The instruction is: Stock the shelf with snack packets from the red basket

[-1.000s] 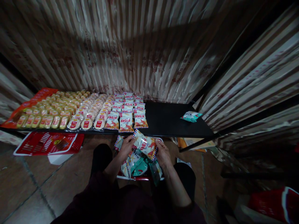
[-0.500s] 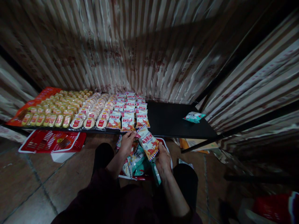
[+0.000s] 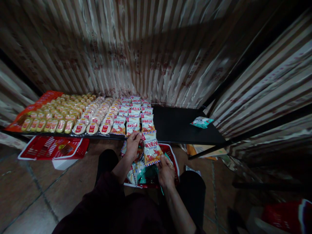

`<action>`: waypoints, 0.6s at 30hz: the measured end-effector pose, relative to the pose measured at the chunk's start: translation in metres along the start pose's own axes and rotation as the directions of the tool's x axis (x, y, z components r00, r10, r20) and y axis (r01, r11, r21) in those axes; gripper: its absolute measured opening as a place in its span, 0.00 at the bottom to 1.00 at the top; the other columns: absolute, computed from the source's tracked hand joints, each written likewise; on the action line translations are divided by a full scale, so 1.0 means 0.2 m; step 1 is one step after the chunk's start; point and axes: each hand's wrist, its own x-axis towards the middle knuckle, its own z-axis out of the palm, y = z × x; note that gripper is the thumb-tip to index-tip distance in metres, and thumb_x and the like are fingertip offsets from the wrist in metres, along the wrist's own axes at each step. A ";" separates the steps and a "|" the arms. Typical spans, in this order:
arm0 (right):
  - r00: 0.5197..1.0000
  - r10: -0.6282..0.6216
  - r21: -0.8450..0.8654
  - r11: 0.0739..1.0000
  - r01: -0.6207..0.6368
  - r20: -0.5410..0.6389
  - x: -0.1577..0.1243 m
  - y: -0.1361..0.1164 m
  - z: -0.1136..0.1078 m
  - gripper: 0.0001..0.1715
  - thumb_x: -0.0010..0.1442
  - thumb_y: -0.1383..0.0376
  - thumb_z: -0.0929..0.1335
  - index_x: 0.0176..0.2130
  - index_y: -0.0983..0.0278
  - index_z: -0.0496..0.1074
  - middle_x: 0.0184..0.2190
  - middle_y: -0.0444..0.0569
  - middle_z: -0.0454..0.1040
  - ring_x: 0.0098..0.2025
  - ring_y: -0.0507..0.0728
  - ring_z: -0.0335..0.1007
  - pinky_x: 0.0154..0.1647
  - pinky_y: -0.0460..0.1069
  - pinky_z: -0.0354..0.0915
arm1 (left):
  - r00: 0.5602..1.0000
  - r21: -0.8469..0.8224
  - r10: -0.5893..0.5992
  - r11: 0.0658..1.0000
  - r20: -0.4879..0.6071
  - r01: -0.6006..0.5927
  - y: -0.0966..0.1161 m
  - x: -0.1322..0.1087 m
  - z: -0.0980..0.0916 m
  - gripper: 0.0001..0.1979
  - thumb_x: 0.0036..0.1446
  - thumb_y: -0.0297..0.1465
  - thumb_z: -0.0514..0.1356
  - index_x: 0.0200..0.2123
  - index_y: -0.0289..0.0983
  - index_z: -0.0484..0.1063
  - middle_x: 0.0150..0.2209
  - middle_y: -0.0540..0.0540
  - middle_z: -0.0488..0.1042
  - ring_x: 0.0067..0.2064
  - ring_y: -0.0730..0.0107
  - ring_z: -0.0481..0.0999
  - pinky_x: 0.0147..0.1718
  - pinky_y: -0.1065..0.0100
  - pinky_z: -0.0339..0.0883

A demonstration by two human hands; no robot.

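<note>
My right hand (image 3: 165,171) grips the lower end of a shrimp-print snack packet (image 3: 151,149) and holds it upright at the front edge of the black shelf (image 3: 179,127). The packet's top touches the front of the rows of same-print packets (image 3: 133,115). My left hand (image 3: 133,145) rests its fingertips on the front packet of the middle row. Below both hands, between my knees, stands a red basket (image 3: 173,156) with more packets, some of them teal.
Left of the shrimp packets lie rows of round cakes in clear wrap (image 3: 94,118) and yellow bars (image 3: 52,118). A lone teal packet (image 3: 201,122) lies at the shelf's right end. A red tray (image 3: 52,148) sits on the floor under the shelf. Striped curtains surround the shelf.
My right hand has lifted one shrimp packet out of the basket and turned it upright against the shelf's front edge. My left hand has left the basket for the front row.
</note>
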 end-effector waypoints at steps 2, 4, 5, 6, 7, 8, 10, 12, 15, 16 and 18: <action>1.000 -0.013 -0.007 1.000 0.013 0.000 -0.01 -0.01 0.01 0.19 0.42 0.55 0.76 0.33 0.63 0.76 0.31 0.46 0.79 0.31 0.54 0.75 0.30 0.46 0.71 | 0.998 -0.004 -0.035 0.999 0.054 0.035 0.01 -0.04 0.01 0.17 0.41 0.44 0.69 0.30 0.38 0.75 0.29 0.50 0.76 0.30 0.74 0.73 0.30 0.73 0.64; 1.000 -0.024 -0.007 1.000 0.024 0.008 -0.01 -0.03 0.02 0.19 0.44 0.54 0.76 0.34 0.62 0.76 0.32 0.46 0.79 0.33 0.53 0.75 0.32 0.46 0.71 | 0.985 -0.032 -0.110 0.993 0.131 0.115 0.00 -0.09 0.01 0.18 0.43 0.44 0.68 0.33 0.39 0.75 0.34 0.48 0.77 0.35 0.70 0.75 0.34 0.71 0.67; 0.999 -0.031 -0.007 0.999 0.031 0.009 -0.01 -0.03 0.03 0.20 0.44 0.54 0.75 0.35 0.62 0.76 0.33 0.46 0.79 0.33 0.53 0.75 0.32 0.47 0.71 | 0.974 -0.051 -0.148 0.986 0.172 0.159 -0.02 -0.12 0.01 0.18 0.43 0.44 0.68 0.36 0.40 0.75 0.37 0.47 0.78 0.38 0.69 0.76 0.37 0.70 0.68; 0.999 -0.039 -0.013 0.999 0.040 0.006 -0.01 -0.03 0.03 0.20 0.45 0.54 0.75 0.35 0.62 0.76 0.33 0.46 0.79 0.33 0.53 0.75 0.32 0.47 0.71 | 0.961 -0.072 -0.175 0.978 0.212 0.194 -0.03 -0.14 0.01 0.19 0.43 0.44 0.68 0.38 0.40 0.75 0.39 0.47 0.78 0.40 0.67 0.76 0.40 0.68 0.68; 0.999 -0.049 -0.023 0.999 0.049 0.005 -0.01 -0.03 0.03 0.20 0.45 0.53 0.75 0.36 0.62 0.76 0.33 0.46 0.79 0.33 0.53 0.75 0.32 0.47 0.71 | 0.952 -0.090 -0.185 0.973 0.245 0.212 -0.04 -0.15 0.01 0.21 0.43 0.43 0.68 0.40 0.41 0.74 0.41 0.46 0.78 0.41 0.66 0.77 0.41 0.67 0.68; 0.998 -0.060 -0.038 0.997 0.060 0.006 -0.01 -0.02 0.03 0.20 0.46 0.53 0.74 0.36 0.62 0.76 0.33 0.46 0.79 0.33 0.54 0.75 0.33 0.47 0.71 | 0.947 -0.105 -0.180 0.971 0.267 0.214 -0.06 -0.17 0.01 0.22 0.44 0.43 0.68 0.41 0.41 0.74 0.41 0.46 0.78 0.42 0.65 0.77 0.42 0.66 0.68; 0.997 -0.076 -0.091 0.993 0.078 0.025 -0.01 -0.01 0.02 0.21 0.48 0.52 0.73 0.37 0.63 0.76 0.34 0.48 0.79 0.34 0.56 0.75 0.33 0.49 0.71 | 0.950 -0.111 -0.154 0.975 0.273 0.190 -0.09 -0.18 0.01 0.23 0.44 0.44 0.68 0.42 0.40 0.73 0.41 0.45 0.78 0.42 0.63 0.77 0.44 0.64 0.68; 0.991 -0.115 -0.202 0.971 0.125 0.061 0.00 0.00 0.00 0.24 0.50 0.49 0.71 0.41 0.63 0.75 0.37 0.50 0.79 0.38 0.58 0.75 0.38 0.52 0.72 | 0.962 -0.100 -0.122 0.984 0.242 0.150 -0.10 -0.17 0.02 0.22 0.45 0.44 0.68 0.41 0.39 0.73 0.41 0.45 0.78 0.42 0.62 0.76 0.44 0.63 0.68; 0.926 -0.341 -0.486 0.789 0.375 0.162 0.01 -0.04 -0.02 0.30 0.56 0.50 0.67 0.53 0.63 0.70 0.50 0.55 0.74 0.52 0.62 0.70 0.52 0.59 0.66 | 0.971 -0.069 -0.063 0.994 0.233 0.081 -0.11 -0.16 0.02 0.19 0.47 0.43 0.66 0.40 0.39 0.73 0.41 0.45 0.77 0.42 0.62 0.76 0.45 0.62 0.68; 0.867 -0.438 -0.564 0.664 0.491 0.238 0.01 -0.06 -0.02 0.30 0.58 0.51 0.66 0.56 0.63 0.67 0.55 0.56 0.70 0.57 0.62 0.65 0.57 0.60 0.62 | 0.969 -0.050 -0.041 0.997 0.242 0.055 -0.11 -0.16 0.02 0.18 0.48 0.43 0.66 0.40 0.39 0.73 0.41 0.46 0.77 0.42 0.62 0.76 0.45 0.62 0.68; 0.709 -0.553 -0.621 0.385 0.683 0.437 0.02 -0.11 0.00 0.28 0.62 0.54 0.63 0.58 0.62 0.64 0.62 0.56 0.62 0.64 0.62 0.54 0.63 0.62 0.53 | 0.965 0.002 -0.007 1.000 0.261 0.007 -0.10 -0.16 0.02 0.17 0.49 0.42 0.65 0.40 0.40 0.74 0.41 0.46 0.78 0.42 0.63 0.75 0.46 0.62 0.67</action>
